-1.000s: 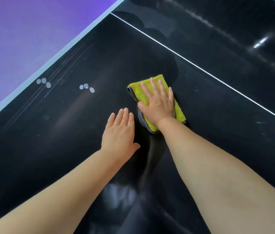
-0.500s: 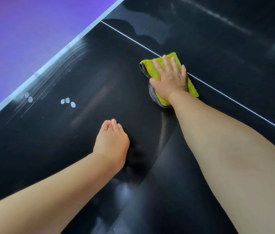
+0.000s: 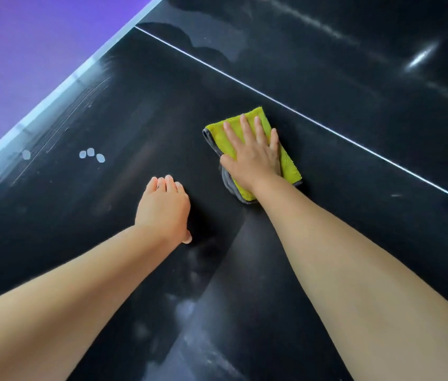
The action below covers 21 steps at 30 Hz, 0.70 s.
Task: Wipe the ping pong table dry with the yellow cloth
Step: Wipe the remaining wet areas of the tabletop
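Head view is showing the right hand (image 3: 253,158) lying flat, fingers straight and spread, pressing the folded yellow cloth (image 3: 289,167) onto the black desk (image 3: 355,215), just on the near side of its white line (image 3: 300,114). The cloth's long axis is running roughly along the forearm, away from the person. The left hand (image 3: 163,207) is resting empty and loosely curled, just beside the cloth and nearer the person. Droplets (image 3: 90,154) are sitting towards the left edge, well apart from the cloth, so the next sweep is likely going leftward.
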Available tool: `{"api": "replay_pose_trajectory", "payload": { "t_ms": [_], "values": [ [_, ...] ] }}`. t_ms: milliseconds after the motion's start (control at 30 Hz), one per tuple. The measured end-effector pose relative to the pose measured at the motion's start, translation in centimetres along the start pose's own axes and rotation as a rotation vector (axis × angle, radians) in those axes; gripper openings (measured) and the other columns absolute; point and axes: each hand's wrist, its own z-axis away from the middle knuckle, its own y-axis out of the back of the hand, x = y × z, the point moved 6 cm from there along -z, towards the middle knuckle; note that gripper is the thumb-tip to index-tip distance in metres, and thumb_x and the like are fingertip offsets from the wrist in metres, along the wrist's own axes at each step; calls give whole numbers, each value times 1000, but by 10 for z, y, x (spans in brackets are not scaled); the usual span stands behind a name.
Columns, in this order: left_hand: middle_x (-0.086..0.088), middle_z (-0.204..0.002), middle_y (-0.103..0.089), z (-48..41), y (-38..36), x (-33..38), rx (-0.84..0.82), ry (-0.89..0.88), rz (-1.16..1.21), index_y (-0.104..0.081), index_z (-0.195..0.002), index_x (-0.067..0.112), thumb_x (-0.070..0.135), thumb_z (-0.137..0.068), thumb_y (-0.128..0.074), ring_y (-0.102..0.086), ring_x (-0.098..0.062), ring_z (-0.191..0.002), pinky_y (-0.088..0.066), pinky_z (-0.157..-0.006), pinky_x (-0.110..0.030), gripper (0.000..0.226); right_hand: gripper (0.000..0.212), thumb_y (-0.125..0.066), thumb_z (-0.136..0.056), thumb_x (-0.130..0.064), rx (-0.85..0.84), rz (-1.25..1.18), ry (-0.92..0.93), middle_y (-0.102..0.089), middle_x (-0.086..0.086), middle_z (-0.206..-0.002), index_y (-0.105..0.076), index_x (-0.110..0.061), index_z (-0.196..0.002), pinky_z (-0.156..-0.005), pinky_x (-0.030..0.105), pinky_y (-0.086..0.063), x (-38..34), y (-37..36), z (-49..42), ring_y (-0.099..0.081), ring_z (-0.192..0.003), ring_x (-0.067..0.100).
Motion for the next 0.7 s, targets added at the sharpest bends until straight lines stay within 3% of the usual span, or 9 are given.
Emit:
{"api": "replay_pose_trajectory", "payload": {
  "t_ms": [67, 133, 200, 367, 700],
  "values": [
    [-15, -144, -30, 4, -3, -4, 25, -18, 50, -22, -143, 2, 63, -71, -65, -27, -27, -134, -16, -115, -37, 104, 70, -32, -96, -54, -9, 4, 24, 13, 0, -165, 3, -40, -155, -118, 54, 11, -20, -7, 27, 15, -150, 27],
    [-13, -157, -5, 14, -10, -13, 15, -52, 105, -3, -149, 6, 61, -78, -60, -5, -26, -145, -7, -117, -40, 106, 70, -32, -96, -54, -23, 12, 38, 13, 0, -165, 3, -40, -155, -118, 55, 11, -39, -14, 55, 16, -150, 27],
    [-8, -159, 2, 28, -15, -25, 69, -70, 128, 1, -150, 10, 56, -84, -57, 4, -22, -146, -3, -117, -41, 100, 70, -32, -96, -53, -31, 19, 40, 14, 1, -165, 4, -39, -155, -119, 55, 10, -55, -20, 82, 17, -150, 27],
    [-3, -156, -19, 98, -42, -54, 288, -5, 243, -17, -149, 12, 36, -86, -61, -11, -21, -145, -7, -116, -39, 80, 71, -31, -96, -52, -63, 37, 74, 15, 2, -164, 7, -39, -155, -118, 55, 11, -100, -38, 148, 19, -149, 28],
    [-6, -145, -43, 238, -155, -89, 345, 64, 409, -46, -138, 11, 19, -75, -75, -31, -26, -139, -17, -114, -41, 70, 73, -30, -96, -55, -110, 41, 125, 19, 3, -163, 11, -38, -154, -117, 57, 14, -204, -74, 277, 23, -148, 29]
  ]
}}
